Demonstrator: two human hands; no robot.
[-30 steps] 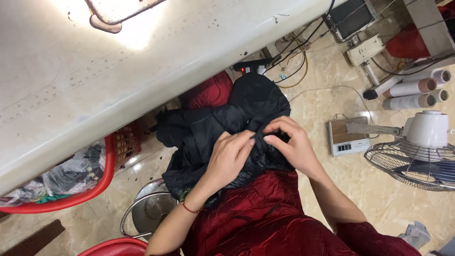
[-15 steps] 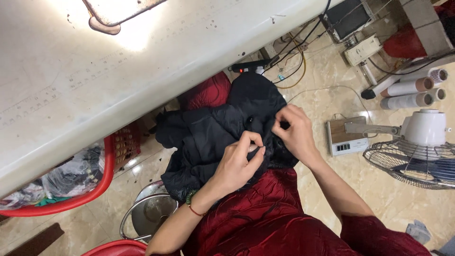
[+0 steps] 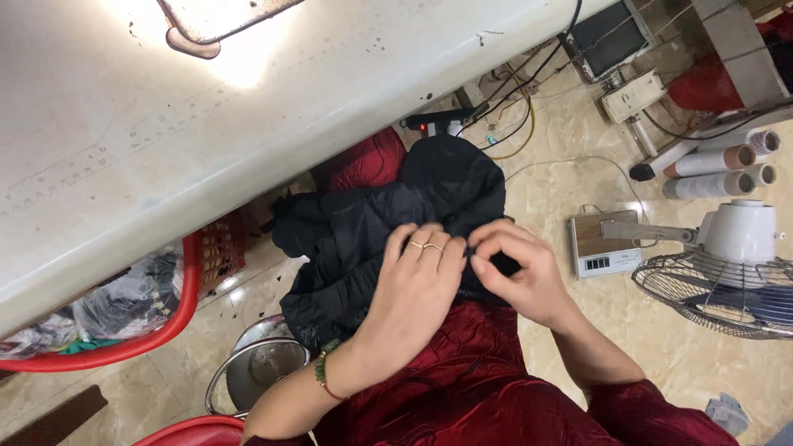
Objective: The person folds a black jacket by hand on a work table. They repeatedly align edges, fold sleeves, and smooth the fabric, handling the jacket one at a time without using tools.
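A black quilted garment lies bunched on my lap, over dark red velvet clothing. My left hand rests on the garment with fingers curled, rings on two fingers and a green bead bracelet at the wrist. My right hand pinches a fold of the same black fabric right beside the left fingertips. Both hands meet at the garment's near edge. What lies under the fingers is hidden.
A white worktable slants across the top. Beneath it stand a red basket of scraps and a metal pot. On the tiled floor at right are a small scale, a white fan, fabric rolls and cables.
My hands have slid down the garment towards me and closed together. The right hand has dropped from the upper fold to the near edge.
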